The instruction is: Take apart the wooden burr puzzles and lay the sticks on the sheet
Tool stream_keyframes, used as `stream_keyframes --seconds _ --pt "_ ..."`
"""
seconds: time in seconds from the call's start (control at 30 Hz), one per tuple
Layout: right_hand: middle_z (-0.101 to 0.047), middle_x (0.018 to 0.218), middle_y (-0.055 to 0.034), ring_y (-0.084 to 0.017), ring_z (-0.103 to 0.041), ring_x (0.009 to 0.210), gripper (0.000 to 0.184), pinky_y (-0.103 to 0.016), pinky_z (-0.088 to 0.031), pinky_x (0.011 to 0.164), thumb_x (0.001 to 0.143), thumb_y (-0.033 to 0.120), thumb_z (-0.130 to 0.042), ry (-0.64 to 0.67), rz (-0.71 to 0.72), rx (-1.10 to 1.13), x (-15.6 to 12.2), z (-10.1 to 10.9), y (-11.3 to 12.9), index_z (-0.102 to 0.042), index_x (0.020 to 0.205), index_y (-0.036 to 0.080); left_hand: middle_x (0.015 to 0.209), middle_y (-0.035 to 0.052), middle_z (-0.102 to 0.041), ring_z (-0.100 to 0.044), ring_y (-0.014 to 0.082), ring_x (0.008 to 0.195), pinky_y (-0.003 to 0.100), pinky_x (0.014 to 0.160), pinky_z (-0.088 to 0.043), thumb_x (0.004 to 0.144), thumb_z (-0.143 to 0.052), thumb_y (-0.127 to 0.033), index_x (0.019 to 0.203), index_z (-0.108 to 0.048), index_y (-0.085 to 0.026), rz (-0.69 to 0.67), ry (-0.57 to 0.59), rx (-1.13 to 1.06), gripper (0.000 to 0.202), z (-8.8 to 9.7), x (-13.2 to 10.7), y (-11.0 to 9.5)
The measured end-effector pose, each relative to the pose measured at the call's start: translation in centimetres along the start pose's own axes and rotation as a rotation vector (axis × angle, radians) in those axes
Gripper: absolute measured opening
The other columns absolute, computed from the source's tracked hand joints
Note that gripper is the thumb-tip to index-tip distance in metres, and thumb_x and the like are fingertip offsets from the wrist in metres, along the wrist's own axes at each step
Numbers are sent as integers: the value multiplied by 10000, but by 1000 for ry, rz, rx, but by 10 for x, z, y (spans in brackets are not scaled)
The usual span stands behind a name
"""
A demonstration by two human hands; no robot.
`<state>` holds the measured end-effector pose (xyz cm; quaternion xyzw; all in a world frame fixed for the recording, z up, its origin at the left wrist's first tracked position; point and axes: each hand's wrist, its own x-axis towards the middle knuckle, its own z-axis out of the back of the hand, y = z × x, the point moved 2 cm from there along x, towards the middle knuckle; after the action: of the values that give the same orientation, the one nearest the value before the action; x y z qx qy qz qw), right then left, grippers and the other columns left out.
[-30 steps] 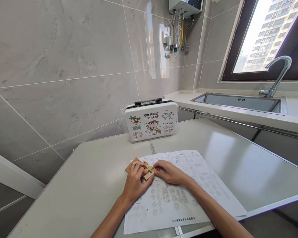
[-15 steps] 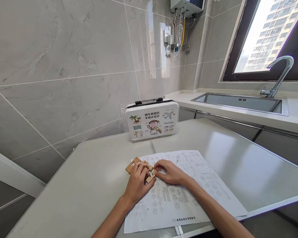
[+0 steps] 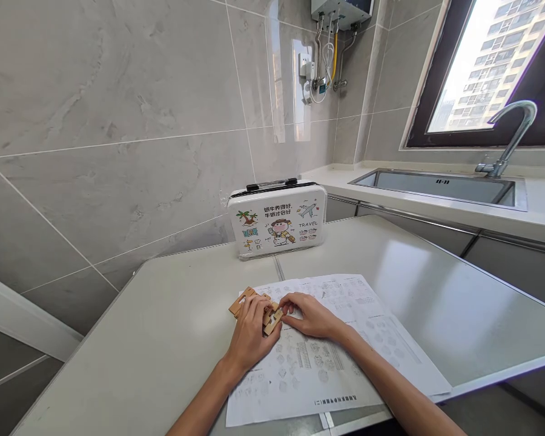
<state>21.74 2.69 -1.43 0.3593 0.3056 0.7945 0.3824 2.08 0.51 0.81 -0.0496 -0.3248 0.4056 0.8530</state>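
Note:
Several small notched wooden puzzle pieces (image 3: 273,322) lie close together near the left edge of a printed paper sheet (image 3: 345,378). My left hand (image 3: 251,324) curls over them from the left, its thumb along the near side and its fingers across the top. From the right, my right hand (image 3: 307,315) pinches the right end of the nearest piece between thumb and fingertips. A flat wooden piece with a slot (image 3: 240,303) sticks out beyond my left knuckles. Parts of the pieces are hidden under the left fingers.
A white case (image 3: 277,221) with cartoon prints and a black handle stands upright at the back of the pale table (image 3: 177,315). To the right are a counter with a sink (image 3: 436,184) and a tap (image 3: 513,133). A tiled wall rises behind.
The wooden piece at my right fingertips has shifted slightly left, closer against the other pieces. My right fingers moved a little left with it. My left hand stays nearly in place.

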Motion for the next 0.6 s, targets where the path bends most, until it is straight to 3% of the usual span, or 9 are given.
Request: stream_keyframes --seconds 0.33,0.6 --pt "-745 1020 -26 -207 -664 884 264 -359 -499 853 862 174 -655 9 -4 16 0 -2 1 -648 1113 255 1137 74 -639 -573 315 1136 534 980 -496 860 -640 -169 1159 -508 -275 32 -3 -17 343 -1 -2 2" --pt "-743 993 -15 -194 -652 843 230 -335 -491 812 877 173 -628 9 -16 18 -1 0 4 -630 1092 254 1178 87 -629 -563 325 1188 534 983 -502 859 -617 -149 1168 -499 -270 54 -53 27 353 -2 -2 8"
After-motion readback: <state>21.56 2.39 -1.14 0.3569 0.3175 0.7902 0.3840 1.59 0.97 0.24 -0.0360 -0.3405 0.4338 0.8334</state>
